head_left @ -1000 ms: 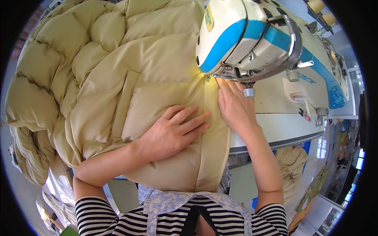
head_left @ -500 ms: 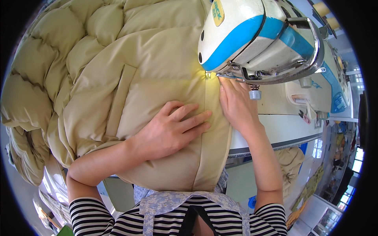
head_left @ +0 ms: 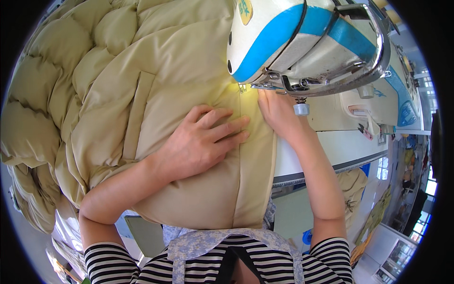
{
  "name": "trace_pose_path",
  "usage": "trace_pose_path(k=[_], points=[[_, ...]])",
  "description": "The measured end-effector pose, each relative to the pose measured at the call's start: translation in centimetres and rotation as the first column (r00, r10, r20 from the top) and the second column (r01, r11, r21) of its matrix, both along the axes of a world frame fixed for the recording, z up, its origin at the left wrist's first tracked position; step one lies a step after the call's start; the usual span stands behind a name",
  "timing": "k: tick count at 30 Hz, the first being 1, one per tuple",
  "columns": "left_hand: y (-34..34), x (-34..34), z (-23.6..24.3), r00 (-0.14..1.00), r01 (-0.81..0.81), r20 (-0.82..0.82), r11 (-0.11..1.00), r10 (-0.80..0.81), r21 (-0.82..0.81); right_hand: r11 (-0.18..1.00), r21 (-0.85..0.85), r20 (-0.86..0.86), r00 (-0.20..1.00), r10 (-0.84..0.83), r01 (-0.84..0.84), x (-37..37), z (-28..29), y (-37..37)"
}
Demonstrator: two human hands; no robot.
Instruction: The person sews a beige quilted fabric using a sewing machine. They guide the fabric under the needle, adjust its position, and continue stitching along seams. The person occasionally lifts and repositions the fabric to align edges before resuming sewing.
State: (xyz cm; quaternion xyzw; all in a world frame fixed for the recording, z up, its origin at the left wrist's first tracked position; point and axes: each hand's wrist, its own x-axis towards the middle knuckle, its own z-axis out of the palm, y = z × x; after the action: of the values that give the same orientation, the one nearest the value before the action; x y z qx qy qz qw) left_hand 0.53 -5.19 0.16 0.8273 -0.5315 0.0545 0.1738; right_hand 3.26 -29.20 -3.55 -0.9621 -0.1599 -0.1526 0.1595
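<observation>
A puffy beige padded jacket (head_left: 189, 71) lies under the white and blue sewing machine (head_left: 283, 42). A stitched seam runs down near its right edge, below the lit presser foot (head_left: 242, 88). My left hand (head_left: 201, 142) rests flat on the jacket, left of the seam, its fingers spread and holding nothing. Just right of the presser foot, my right hand (head_left: 281, 113) has its fingers pressed together at the jacket's edge. The machine head hides part of that hand, so the grip shows only partly.
A metal guard bar (head_left: 384, 47) curves out from the machine head. Small snips (head_left: 365, 132) lie on the white machine table (head_left: 326, 146), which has a ruler strip along its front edge. The jacket's bulk hangs over the left side. Beige fabric (head_left: 352, 189) sits below the table at right.
The machine sits slightly further left and higher in view. My right hand's fingers have drawn closer together beside the presser foot. My left hand still lies on the jacket.
</observation>
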Motion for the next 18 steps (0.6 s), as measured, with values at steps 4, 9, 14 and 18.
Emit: trace_pose_path(k=[4,9,14,18], points=[[-0.1,0.8,-0.2,1.000,-0.012,0.001,1.000,0.012,-0.008,0.994,0.108,-0.098,0.995,-0.025,0.036,0.9,0.1,-0.4],[-0.2,1.3,-0.3,1.000,-0.015,-0.007,1.000,0.015,-0.024,0.993,0.096,-0.137,0.989,-0.055,0.068,1.5,0.1,-0.2],[-0.3,2.2,-0.2,1.000,-0.007,0.023,0.998,0.008,-0.061,0.983,0.164,-0.083,0.994,-0.068,0.081,1.9,-1.6,-0.7],[0.0,2.9,-0.9,1.000,0.002,0.026,0.996,0.001,-0.085,0.987,0.132,-0.095,0.993,-0.076,0.088,2.8,-3.8,-2.1]])
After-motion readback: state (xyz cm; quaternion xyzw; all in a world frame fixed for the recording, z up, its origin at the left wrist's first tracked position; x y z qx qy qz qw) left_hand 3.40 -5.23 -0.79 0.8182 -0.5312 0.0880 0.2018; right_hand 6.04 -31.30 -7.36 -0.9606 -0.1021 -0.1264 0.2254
